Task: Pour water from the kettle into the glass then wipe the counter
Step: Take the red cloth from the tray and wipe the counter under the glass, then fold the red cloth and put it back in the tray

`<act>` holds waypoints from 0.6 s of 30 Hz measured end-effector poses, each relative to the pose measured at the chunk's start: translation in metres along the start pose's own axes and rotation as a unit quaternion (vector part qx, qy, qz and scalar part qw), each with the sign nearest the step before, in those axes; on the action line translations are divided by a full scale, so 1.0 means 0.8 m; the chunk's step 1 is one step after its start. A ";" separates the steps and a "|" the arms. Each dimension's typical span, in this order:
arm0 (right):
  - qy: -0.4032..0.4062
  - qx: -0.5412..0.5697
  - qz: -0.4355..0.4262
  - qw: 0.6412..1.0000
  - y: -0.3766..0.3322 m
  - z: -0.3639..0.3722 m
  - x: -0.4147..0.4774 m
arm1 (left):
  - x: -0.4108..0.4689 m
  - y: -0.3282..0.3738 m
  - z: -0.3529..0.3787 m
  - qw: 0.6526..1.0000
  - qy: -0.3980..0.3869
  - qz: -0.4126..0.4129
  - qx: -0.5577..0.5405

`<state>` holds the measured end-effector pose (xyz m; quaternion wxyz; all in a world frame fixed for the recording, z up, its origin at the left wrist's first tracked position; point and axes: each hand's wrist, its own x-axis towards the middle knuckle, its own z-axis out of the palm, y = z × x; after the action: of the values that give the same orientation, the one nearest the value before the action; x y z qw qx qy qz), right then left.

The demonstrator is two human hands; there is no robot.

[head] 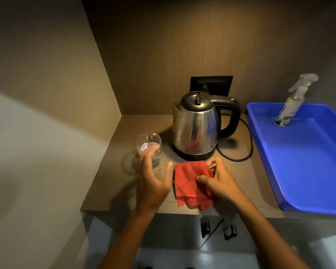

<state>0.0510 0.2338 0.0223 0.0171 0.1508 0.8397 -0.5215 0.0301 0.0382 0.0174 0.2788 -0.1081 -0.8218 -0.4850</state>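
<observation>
A steel kettle [197, 125] with a black lid and handle stands on its base at the back of the brown counter [113, 183]. To its left is a clear glass [149, 148] holding some water. My left hand [153, 179] is open right in front of the glass, fingers spread near it; whether it touches the glass I cannot tell. A folded red cloth [190, 183] lies in front of the kettle. My right hand [221, 181] rests on the cloth's right side, fingers pinching it.
A blue tray [306, 162] sits on the right with a spray bottle [293, 101] standing in it. The kettle's black cord [241, 156] loops between kettle and tray. Walls close the niche at left and back. Cabinet handles [217, 229] hang below the counter edge.
</observation>
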 end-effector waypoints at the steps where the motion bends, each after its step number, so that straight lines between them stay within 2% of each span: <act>1: -0.003 0.081 0.012 0.997 -0.001 -0.009 -0.003 | -0.006 0.012 0.010 0.999 -0.030 -0.027 -0.013; 4: -0.006 0.297 0.009 0.955 -0.006 -0.061 -0.008 | -0.011 0.048 0.049 0.973 -0.130 -0.169 -0.084; 6: -0.002 0.353 -0.008 0.936 -0.001 -0.113 -0.010 | -0.007 0.080 0.086 0.913 -0.216 -0.261 -0.229; 7: 0.007 0.345 -0.012 0.938 0.003 -0.135 -0.012 | -0.005 0.093 0.104 0.893 -0.238 -0.268 -0.271; 8: 0.036 0.306 -0.018 0.951 0.010 -0.159 -0.015 | -0.004 0.110 0.125 0.898 -0.252 -0.239 -0.269; 10: 0.111 0.179 -0.040 0.977 0.032 -0.199 -0.017 | -0.003 0.141 0.166 0.930 -0.272 -0.145 -0.200; 12: 0.159 0.081 -0.063 0.982 0.053 -0.233 -0.016 | -0.004 0.173 0.204 0.947 -0.300 -0.038 -0.111; 15: 0.233 -0.043 -0.050 0.970 0.086 -0.279 -0.020 | -0.019 0.221 0.253 0.926 -0.376 0.037 -0.007; 18: 0.239 -0.132 0.020 0.962 0.116 -0.306 -0.027 | -0.038 0.243 0.285 0.877 -0.456 0.100 0.112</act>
<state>0.1282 0.4823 0.0567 -0.1539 0.2843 0.8775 -0.3542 0.0615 0.3351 0.0578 -0.0698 -0.3669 -0.8915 -0.2565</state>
